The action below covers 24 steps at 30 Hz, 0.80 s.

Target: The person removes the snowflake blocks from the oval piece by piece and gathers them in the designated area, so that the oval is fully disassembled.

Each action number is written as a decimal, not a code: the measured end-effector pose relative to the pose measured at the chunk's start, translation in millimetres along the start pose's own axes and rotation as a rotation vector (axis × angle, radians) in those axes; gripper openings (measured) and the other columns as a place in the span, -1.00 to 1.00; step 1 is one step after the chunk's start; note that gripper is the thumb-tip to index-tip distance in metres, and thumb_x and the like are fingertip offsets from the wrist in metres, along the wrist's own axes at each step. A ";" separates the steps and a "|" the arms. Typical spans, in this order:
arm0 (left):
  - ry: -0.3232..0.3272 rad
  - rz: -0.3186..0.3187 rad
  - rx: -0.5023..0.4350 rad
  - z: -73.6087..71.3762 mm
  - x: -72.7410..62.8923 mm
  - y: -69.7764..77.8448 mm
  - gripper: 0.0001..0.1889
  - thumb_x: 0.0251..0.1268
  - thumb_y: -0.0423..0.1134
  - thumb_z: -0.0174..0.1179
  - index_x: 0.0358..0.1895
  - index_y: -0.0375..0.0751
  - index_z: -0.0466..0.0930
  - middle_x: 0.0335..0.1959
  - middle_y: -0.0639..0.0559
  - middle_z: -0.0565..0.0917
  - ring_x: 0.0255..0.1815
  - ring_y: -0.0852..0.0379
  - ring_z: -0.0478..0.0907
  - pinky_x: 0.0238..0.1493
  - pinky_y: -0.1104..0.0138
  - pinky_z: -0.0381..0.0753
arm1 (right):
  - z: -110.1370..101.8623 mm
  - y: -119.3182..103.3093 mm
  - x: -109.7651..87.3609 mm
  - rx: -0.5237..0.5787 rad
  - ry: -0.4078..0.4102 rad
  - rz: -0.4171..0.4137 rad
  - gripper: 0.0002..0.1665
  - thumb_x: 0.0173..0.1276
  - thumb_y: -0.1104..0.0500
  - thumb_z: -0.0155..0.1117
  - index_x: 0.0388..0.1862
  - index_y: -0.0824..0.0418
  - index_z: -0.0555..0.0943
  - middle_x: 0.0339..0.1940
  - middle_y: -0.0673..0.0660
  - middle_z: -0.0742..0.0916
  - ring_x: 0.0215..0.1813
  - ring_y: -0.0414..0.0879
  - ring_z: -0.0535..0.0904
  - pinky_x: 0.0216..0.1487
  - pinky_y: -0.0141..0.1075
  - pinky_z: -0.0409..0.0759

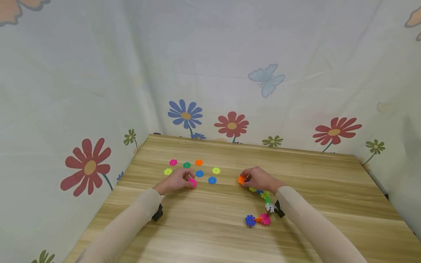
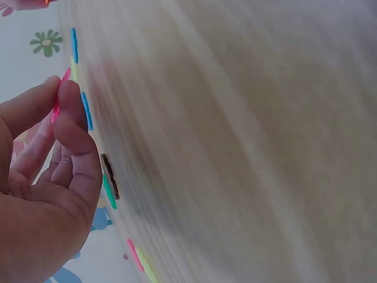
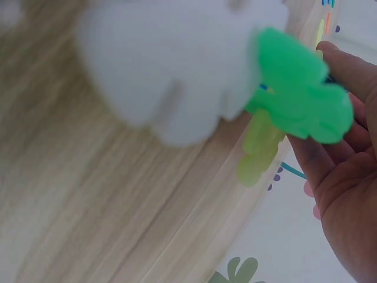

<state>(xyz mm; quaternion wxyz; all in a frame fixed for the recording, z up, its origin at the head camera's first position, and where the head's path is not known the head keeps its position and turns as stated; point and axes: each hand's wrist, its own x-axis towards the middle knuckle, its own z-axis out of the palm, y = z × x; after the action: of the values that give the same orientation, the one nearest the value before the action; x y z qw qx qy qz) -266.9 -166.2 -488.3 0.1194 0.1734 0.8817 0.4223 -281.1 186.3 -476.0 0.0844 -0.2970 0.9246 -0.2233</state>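
Between thumb and fingertip, my left hand (image 1: 177,179) pinches a pink interlocking disc (image 1: 193,183), seen edge-on in the left wrist view. My right hand (image 1: 262,180) grips the orange disc (image 1: 241,180) at the far end of a curved chain of slotted plastic discs. From there the chain bends toward me through a yellow-green disc (image 1: 264,195), a green disc (image 3: 306,94) and a white disc (image 1: 270,208). A pink disc (image 1: 265,219) and a dark blue disc (image 1: 250,220) form its near end. The right hand's fingers partly hide the chain beside the orange disc.
Loose discs lie on the wooden table (image 1: 204,226) around the left hand. They include a green disc (image 1: 186,165), an orange disc (image 1: 198,162), a blue disc (image 1: 212,180) and a yellow disc (image 1: 216,170). A flower-printed curtain (image 1: 210,73) stands behind the table.
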 end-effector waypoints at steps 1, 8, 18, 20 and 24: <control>-0.004 -0.003 -0.006 -0.2 0.1 -1.3 -0.72 0.09 -0.34 0.37 -0.15 -0.31 0.54 -0.33 0.00 0.59 -0.27 0.11 0.50 -0.23 0.29 0.52 | 0.0 0.1 -0.1 0.001 0.001 0.001 -0.66 0.20 0.16 0.39 -0.04 0.22 0.63 -0.19 0.01 0.69 -0.18 -0.15 0.60 -0.07 -0.22 0.57; -0.009 -0.001 0.023 -0.2 1.8 -3.8 -0.76 0.08 -0.37 0.37 -0.18 -0.28 0.59 -0.32 0.03 0.60 -0.27 0.13 0.50 -0.21 0.29 0.52 | 0.1 0.2 0.2 0.009 -0.002 0.014 -0.66 0.20 0.16 0.40 -0.05 0.22 0.63 -0.19 0.01 0.69 -0.18 -0.15 0.60 -0.07 -0.22 0.57; 0.006 -0.041 0.104 1.2 4.7 -1.2 -0.68 0.04 -0.39 0.38 -0.08 -0.28 0.61 -0.20 0.03 0.62 -0.15 0.10 0.51 -0.03 0.21 0.51 | -0.8 -2.0 0.1 0.010 -0.008 0.025 -0.67 0.19 0.16 0.40 -0.06 0.21 0.64 -0.20 0.00 0.69 -0.18 -0.15 0.60 -0.06 -0.22 0.57; 0.015 -0.045 0.115 1.3 5.5 -0.5 -0.67 0.03 -0.38 0.39 -0.08 -0.27 0.62 -0.20 0.03 0.62 -0.14 0.10 0.51 -0.01 0.21 0.51 | -0.7 -1.8 0.5 0.009 -0.011 0.031 -0.67 0.19 0.16 0.41 -0.05 0.20 0.64 -0.20 0.00 0.68 -0.18 -0.15 0.60 -0.06 -0.22 0.57; 0.034 -0.037 0.116 0.1 5.7 -1.1 -0.65 0.00 -0.37 0.41 -0.07 -0.29 0.62 -0.18 0.02 0.63 -0.11 0.09 0.52 0.01 0.21 0.51 | -0.5 -1.7 0.9 0.009 -0.019 0.036 -0.66 0.20 0.16 0.40 -0.04 0.19 0.63 -0.19 -0.01 0.68 -0.18 -0.15 0.59 -0.05 -0.22 0.57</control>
<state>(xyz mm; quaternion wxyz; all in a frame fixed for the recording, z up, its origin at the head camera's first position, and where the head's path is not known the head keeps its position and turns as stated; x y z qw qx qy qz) -272.3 -164.5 -489.6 0.1018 0.1566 0.9096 0.3711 -281.1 184.8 -474.8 0.0987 -0.2821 0.9279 -0.2230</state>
